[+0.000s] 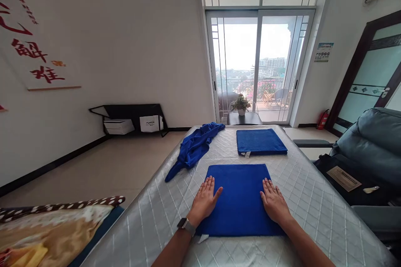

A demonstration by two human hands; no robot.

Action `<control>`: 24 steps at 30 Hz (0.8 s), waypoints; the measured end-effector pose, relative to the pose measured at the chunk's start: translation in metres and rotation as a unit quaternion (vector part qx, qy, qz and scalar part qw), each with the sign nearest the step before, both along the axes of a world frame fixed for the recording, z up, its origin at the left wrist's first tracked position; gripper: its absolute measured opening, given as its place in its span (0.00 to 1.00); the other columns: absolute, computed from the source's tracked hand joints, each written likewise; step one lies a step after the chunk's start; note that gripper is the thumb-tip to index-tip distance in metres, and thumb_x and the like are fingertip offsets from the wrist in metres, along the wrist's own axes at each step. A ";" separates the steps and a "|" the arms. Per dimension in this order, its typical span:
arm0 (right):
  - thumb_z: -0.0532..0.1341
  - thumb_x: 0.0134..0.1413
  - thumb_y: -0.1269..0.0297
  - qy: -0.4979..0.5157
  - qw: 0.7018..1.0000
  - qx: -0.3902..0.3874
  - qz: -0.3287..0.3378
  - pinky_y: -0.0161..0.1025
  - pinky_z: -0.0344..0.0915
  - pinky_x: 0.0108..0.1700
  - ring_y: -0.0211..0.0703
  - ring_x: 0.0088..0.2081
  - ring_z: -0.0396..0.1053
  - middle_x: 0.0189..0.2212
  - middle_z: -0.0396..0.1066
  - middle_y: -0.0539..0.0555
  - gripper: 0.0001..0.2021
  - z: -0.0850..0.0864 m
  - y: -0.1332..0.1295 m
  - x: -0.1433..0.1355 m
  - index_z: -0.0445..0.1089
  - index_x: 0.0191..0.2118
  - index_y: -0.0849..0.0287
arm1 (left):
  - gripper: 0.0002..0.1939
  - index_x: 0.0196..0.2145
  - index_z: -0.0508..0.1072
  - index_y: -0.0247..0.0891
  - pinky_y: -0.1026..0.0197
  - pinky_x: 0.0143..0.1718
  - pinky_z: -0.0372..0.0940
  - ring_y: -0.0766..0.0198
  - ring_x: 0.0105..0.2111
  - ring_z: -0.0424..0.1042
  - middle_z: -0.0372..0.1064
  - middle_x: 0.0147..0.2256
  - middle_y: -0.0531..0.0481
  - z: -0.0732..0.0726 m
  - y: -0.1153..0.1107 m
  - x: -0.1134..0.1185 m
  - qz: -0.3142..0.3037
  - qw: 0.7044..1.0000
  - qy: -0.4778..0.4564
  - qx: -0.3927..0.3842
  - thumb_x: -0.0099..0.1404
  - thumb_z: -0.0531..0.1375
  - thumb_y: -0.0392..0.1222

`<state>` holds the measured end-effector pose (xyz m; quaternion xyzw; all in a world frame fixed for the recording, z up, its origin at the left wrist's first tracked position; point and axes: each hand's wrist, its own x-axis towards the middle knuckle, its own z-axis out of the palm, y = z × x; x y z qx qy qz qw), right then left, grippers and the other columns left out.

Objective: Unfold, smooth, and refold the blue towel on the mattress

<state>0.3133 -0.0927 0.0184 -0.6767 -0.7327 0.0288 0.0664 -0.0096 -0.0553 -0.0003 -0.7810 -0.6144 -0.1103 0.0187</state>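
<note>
A blue towel [239, 200], folded into a flat rectangle, lies in front of me on the quilted silver cover. My left hand [205, 200] rests flat on its left edge, fingers stretched out and pointing away; a watch is on that wrist. On the right edge lies my right hand [275, 201], also flat with fingers extended. A small white tag [203, 238] sticks out at the near left corner. Farther back is a second folded blue towel [261, 141] with white tags on its near edge. A crumpled blue towel [196, 146] sits at the far left.
The quilted cover [316, 204] spreads over the surface under the towels. A potted plant [241, 104] stands beyond its far end, before glass doors. To the right is a dark armchair [366, 137] with a black item on it. Patterned bedding [62, 229] lies lower left.
</note>
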 end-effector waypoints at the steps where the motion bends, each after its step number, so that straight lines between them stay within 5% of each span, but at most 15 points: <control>1: 0.38 0.68 0.56 0.001 1.000 -0.002 0.001 0.50 0.36 0.70 0.45 0.72 0.36 0.72 0.40 0.57 0.31 0.000 0.000 0.000 0.44 0.71 0.66 | 0.43 0.69 0.51 0.25 0.46 0.68 0.47 0.51 0.69 0.45 0.46 0.69 0.35 -0.002 0.001 -0.001 -0.002 1.000 0.002 0.005 0.73 0.35 0.64; 8: 0.38 0.67 0.55 -0.023 0.999 -0.048 -0.004 0.51 0.36 0.70 0.47 0.72 0.36 0.72 0.40 0.56 0.32 0.013 0.003 0.000 0.44 0.71 0.66 | 0.41 0.69 0.51 0.26 0.46 0.68 0.49 0.50 0.69 0.46 0.47 0.69 0.34 -0.011 0.003 -0.006 -0.014 1.000 -0.001 0.021 0.73 0.37 0.63; 14: 0.36 0.68 0.56 -0.031 0.999 -0.037 0.000 0.51 0.36 0.70 0.46 0.72 0.34 0.72 0.40 0.58 0.32 0.037 0.036 -0.003 0.43 0.71 0.68 | 0.42 0.69 0.51 0.25 0.48 0.68 0.47 0.52 0.69 0.45 0.45 0.69 0.34 -0.008 0.002 -0.005 -0.003 1.000 -0.014 0.007 0.73 0.37 0.63; 24: 0.36 0.68 0.54 0.018 0.999 -0.026 -0.036 0.47 0.32 0.70 0.44 0.72 0.32 0.72 0.37 0.56 0.33 0.007 0.058 -0.004 0.40 0.72 0.67 | 0.41 0.69 0.51 0.28 0.46 0.68 0.49 0.52 0.69 0.45 0.45 0.69 0.36 -0.019 0.007 -0.008 0.001 1.000 -0.020 0.009 0.72 0.37 0.64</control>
